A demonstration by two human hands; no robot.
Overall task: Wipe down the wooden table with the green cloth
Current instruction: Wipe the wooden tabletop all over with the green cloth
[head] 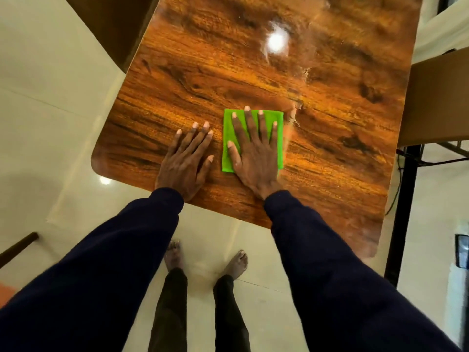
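The glossy wooden table [253, 72] fills the upper middle of the head view. A folded green cloth [278, 125] lies flat near its front edge. My right hand [253, 158] presses down on the cloth with straight, spread fingers. My left hand [185, 161] rests flat on the bare wood just left of the cloth, fingers straight. A pale streak of dust or residue [294, 115] shows on the wood right of the cloth and runs toward the back.
A cardboard box [436, 102] stands beyond the table's right edge, above a black metal frame [403, 212]. Pale tiled floor [50, 123] surrounds the table. My bare feet [208, 260] stand below the front edge. A dark wooden stick [17, 247] lies at the lower left.
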